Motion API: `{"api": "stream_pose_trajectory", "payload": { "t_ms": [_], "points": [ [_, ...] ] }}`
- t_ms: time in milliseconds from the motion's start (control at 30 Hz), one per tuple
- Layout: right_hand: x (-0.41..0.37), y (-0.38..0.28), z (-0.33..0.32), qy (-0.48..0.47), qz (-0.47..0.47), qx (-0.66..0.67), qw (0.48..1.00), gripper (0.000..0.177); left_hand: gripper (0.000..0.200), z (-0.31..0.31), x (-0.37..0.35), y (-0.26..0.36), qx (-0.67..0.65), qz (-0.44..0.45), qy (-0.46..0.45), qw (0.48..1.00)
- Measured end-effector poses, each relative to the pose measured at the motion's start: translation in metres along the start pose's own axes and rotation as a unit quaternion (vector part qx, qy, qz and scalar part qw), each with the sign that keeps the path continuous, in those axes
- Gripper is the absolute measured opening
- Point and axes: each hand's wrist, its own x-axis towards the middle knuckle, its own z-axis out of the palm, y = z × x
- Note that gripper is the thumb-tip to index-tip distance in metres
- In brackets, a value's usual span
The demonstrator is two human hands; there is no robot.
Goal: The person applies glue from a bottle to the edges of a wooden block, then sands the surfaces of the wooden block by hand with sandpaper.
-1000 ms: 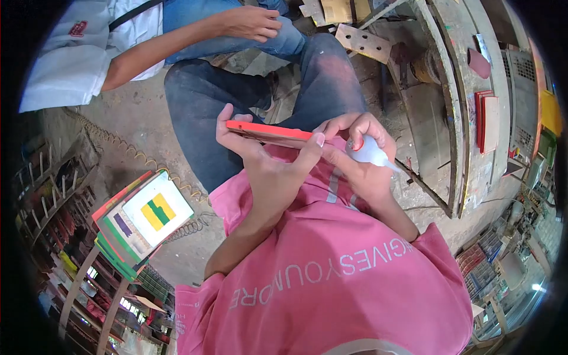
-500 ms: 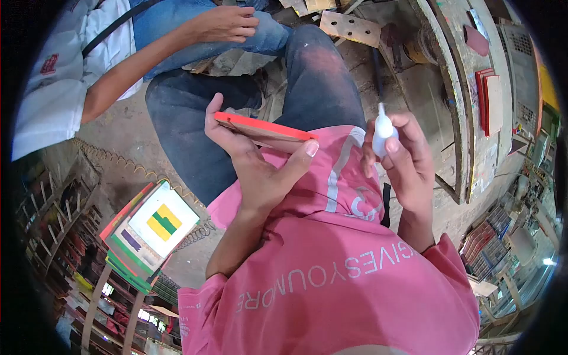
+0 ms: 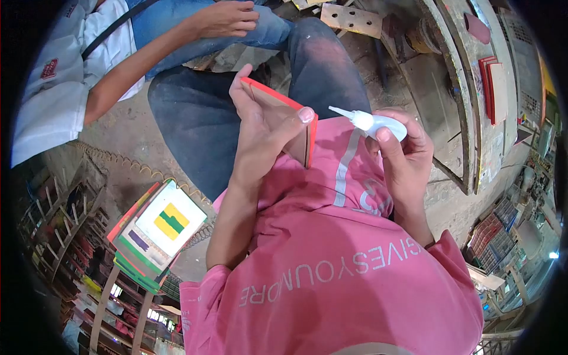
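My left hand grips a flat board with red edges and a brown face. Its thumb presses on the red edge, and the board stands tilted above my lap. In my right hand is a small white squeeze bottle with a thin nozzle. The bottle lies nearly level between thumb and fingers, its nozzle pointing left toward the board. A short gap separates the nozzle tip from the red edge.
Another person's hand rests on their jeans at upper left. A stack of coloured panels sits at lower left beside a coiled hose. On the right, a worn bench carries red-edged boards. A board with holes lies ahead.
The bottle has tipped from upright to nearly level, its nozzle swinging left toward the board. My left hand has turned the board more steeply and moved it slightly right.
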Motion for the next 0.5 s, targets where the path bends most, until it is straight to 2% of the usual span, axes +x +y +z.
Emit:
{"api": "stream_pose_trajectory", "payload": {
  "t_ms": [67, 233, 300, 333, 400, 433, 500],
  "points": [
    [-0.006, -0.001, -0.001, -0.009, 0.002, -0.002, 1.000, 0.022, 0.104, -0.001, -0.003, -0.002, 0.037, 0.001, -0.003, 0.999],
    [-0.012, 0.003, -0.006, -0.035, 0.015, 0.047, 0.998, 0.018, 0.106, -0.002, -0.005, 0.002, -0.026, 0.000, -0.060, 0.998],
    [-0.011, 0.004, -0.001, -0.007, 0.083, 0.169, 0.982, 0.018, 0.104, -0.002, -0.009, 0.007, -0.028, 0.011, -0.070, 0.997],
    [-0.011, 0.002, 0.002, -0.008, 0.081, 0.170, 0.982, 0.018, 0.103, -0.002, -0.011, 0.009, -0.029, 0.018, -0.077, 0.996],
    [-0.009, -0.002, 0.007, -0.031, 0.124, 0.229, 0.965, 0.018, 0.102, -0.006, -0.013, 0.010, 0.022, 0.029, -0.061, 0.997],
    [-0.009, -0.001, 0.006, -0.032, 0.123, 0.230, 0.965, 0.018, 0.101, -0.007, -0.014, 0.011, 0.072, 0.038, -0.045, 0.996],
    [-0.007, 0.003, 0.003, -0.051, 0.116, 0.259, 0.957, 0.016, 0.097, -0.005, -0.017, 0.017, 0.092, 0.044, -0.016, 0.995]
  ]
}}
